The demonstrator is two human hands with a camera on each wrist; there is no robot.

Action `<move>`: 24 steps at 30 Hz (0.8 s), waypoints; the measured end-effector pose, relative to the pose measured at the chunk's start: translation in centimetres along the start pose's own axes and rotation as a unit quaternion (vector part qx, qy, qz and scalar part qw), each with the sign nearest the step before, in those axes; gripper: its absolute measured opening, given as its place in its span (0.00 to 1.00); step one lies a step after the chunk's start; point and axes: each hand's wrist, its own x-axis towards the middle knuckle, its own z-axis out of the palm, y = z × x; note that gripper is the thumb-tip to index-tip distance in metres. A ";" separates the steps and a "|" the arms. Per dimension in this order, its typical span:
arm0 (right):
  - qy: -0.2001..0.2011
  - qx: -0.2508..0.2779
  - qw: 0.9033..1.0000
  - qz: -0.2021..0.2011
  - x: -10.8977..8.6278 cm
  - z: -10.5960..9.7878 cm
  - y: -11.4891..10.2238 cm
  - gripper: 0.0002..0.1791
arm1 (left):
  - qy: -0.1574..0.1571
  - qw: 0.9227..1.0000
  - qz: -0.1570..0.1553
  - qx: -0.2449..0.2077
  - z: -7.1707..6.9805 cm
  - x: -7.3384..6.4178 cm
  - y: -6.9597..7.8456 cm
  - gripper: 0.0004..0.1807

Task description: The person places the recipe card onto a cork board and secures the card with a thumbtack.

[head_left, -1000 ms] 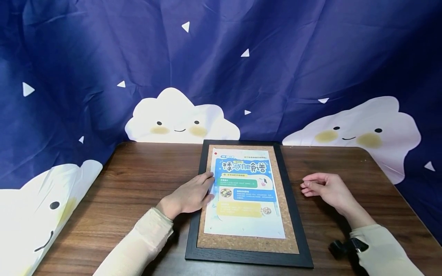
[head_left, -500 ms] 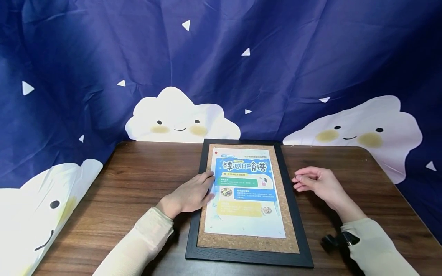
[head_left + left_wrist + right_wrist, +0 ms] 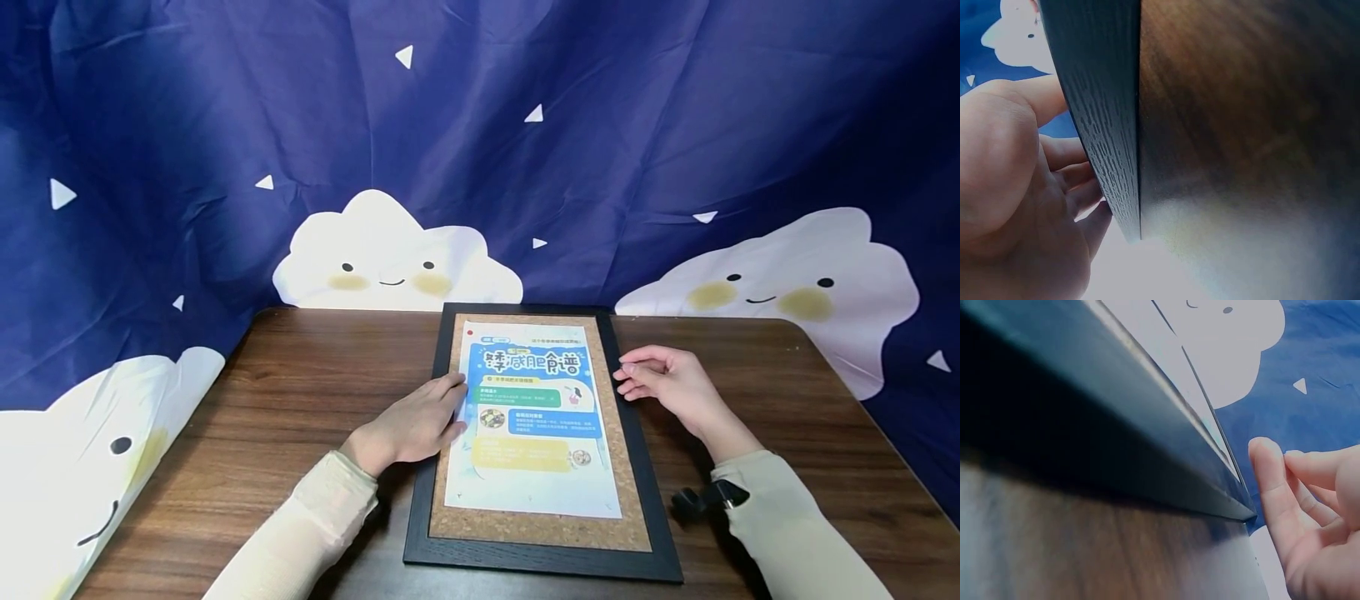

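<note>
A printed poster (image 3: 536, 492) with blue, green and yellow blocks lies on a black-framed cork board (image 3: 540, 529). A small red pin head (image 3: 470, 332) shows at the poster's upper left corner. My left hand (image 3: 412, 421) rests across the frame's left side, fingertips on the poster's left edge; the left wrist view shows its fingers past the dark frame edge (image 3: 1100, 94). Over the frame's right side is my right hand (image 3: 667, 387), thumb and fingertips brought together beside the poster's upper right. Whether anything small sits between those fingertips (image 3: 1267, 450) is hidden.
The board lies on a brown wooden table (image 3: 322, 367), its far end near the table's back edge. Behind hangs a dark blue cloth (image 3: 465, 125) with clouds and triangles. A black wrist device (image 3: 708, 498) is strapped at the right sleeve.
My right hand has moved left and slightly away from me, from beside the board to over its right frame edge. The left hand, board and poster have stayed in place.
</note>
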 end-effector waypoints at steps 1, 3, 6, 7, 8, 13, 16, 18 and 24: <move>0.000 0.004 1.000 0.000 0.2 0.0 -0.1 0.18 | 0.001 1.000 0.000 0.000 0.0 0.0 0.0 0.35; -0.001 0.012 1.000 0.003 0.7 0.1 -0.2 0.19 | 0.002 1.000 0.000 0.002 0.0 0.0 0.0 0.35; -0.003 0.024 1.000 0.000 1.4 0.3 -0.6 0.20 | 0.002 1.000 -0.001 0.003 0.0 0.1 0.0 0.36; -0.004 0.028 1.000 -0.001 1.6 0.4 -0.7 0.20 | 0.001 1.000 -0.001 0.004 0.0 0.1 0.0 0.36; -0.004 0.032 0.999 -0.002 1.8 0.4 -0.8 0.20 | 0.003 1.000 0.000 0.003 0.0 0.1 0.0 0.35; -0.010 0.057 0.998 -0.005 2.8 0.8 -1.1 0.20 | 0.005 1.000 0.001 0.001 0.1 0.1 0.0 0.35; -0.012 0.065 0.998 -0.002 3.4 1.1 -1.2 0.20 | 0.003 1.000 0.000 0.000 0.1 0.2 -0.1 0.35; -0.013 0.067 0.998 0.000 3.7 1.2 -1.1 0.20 | 0.003 1.000 -0.001 -0.001 0.1 0.2 -0.1 0.35; -0.021 0.075 0.997 0.008 4.6 1.6 -1.1 0.20 | 0.001 1.000 -0.004 -0.003 0.1 0.2 0.0 0.35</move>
